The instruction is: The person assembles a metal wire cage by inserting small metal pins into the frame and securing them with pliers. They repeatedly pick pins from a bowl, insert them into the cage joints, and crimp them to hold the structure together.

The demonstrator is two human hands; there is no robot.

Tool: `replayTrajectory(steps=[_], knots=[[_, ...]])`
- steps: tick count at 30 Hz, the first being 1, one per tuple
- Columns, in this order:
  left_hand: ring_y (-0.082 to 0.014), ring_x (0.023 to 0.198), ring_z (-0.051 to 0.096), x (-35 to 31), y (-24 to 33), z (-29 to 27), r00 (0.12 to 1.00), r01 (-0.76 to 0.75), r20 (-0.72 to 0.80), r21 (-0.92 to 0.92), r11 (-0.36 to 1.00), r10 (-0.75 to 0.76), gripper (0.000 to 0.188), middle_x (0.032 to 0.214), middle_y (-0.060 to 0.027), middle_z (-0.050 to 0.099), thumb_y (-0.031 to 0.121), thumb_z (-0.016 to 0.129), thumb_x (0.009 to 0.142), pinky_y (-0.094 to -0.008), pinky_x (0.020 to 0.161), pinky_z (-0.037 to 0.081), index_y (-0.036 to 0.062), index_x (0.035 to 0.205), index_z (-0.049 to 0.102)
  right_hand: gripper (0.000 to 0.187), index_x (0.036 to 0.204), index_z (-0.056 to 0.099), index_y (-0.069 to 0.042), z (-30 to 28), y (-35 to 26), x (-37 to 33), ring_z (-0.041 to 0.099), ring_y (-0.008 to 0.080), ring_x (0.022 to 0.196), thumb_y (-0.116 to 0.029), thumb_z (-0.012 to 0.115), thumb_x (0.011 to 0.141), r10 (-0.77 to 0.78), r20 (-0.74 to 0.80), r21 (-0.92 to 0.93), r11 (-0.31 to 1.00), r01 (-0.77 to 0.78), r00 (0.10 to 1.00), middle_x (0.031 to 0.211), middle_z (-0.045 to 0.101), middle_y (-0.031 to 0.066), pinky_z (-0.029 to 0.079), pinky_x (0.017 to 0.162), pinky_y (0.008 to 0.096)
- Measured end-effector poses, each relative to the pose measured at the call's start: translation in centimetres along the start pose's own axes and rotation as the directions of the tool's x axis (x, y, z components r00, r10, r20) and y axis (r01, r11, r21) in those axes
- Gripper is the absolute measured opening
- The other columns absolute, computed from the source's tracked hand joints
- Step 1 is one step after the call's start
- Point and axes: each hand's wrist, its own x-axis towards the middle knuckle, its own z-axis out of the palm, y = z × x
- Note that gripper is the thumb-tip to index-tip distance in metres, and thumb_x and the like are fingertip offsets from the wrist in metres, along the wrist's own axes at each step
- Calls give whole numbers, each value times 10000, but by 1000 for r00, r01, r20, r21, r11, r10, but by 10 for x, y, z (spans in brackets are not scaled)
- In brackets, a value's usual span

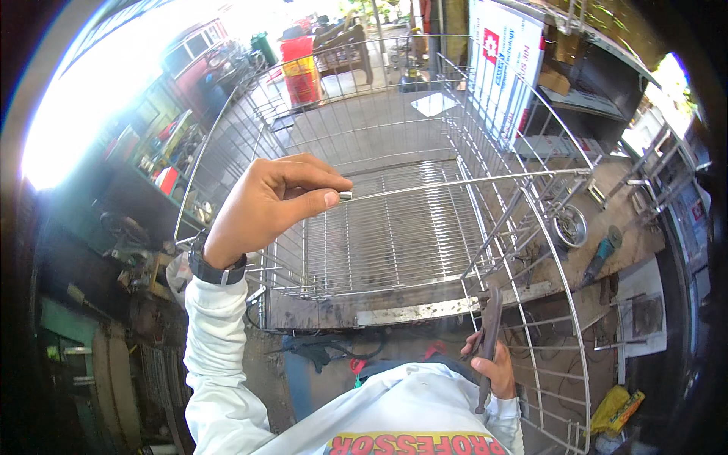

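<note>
Workshop clutter is spread all around, with glare from the open side at the upper left, beyond the left grip. Under the work, a worn workbench is seen, on which a large basket of metal wire is set; its slatted bottom lies just below and to the right of the left grip. By the left hand, with a dark band worn at the wrist, the end of a thin metal rod is pinched between thumb and forefinger, the other fingers being bent above. From that pinch the rod is run rightward across the basket, toward the wire side panel; whether it is joined there cannot be told. By the right hand, well below and to the right of the pinch, a dark hand tool is clasped, its head pointed upward near the basket's wires; its exact kind cannot be made out. To the right of both grips, a round metal dish and a teal angle grinder are laid on the bench. Far beyond the left grip, a red and yellow drum-like container is seen; beyond and to the right, a white printed panel is stood upright.
</note>
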Motion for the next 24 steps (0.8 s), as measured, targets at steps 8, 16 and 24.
replayTrajectory(steps=[8,16,24], knots=[[-160,1003,730,6,10,-5,983,185,27,-54,981,-184,385,1098,-91,771,186,851,874,-326,980,556,19,1208,755,574,1240,616,-8,-8,-4,17,614,172,1030,-260,803,759,87,104,-100,992,-76,991,1066,651,82,478,952,323],[-165,998,729,7,18,-1,972,233,23,-43,971,-233,310,1103,-100,777,163,822,898,-323,979,556,27,1173,777,502,1223,649,-62,-9,-5,21,617,151,1011,-157,837,768,76,167,-45,997,-69,983,1051,655,26,486,908,314],[-183,1022,733,9,16,2,992,117,61,-48,992,-114,244,1137,-99,778,118,818,889,-333,984,564,31,1116,798,502,1216,654,-51,-8,-5,17,620,157,1023,-175,836,765,96,156,-50,995,-89,983,1062,658,39,484,920,316]])
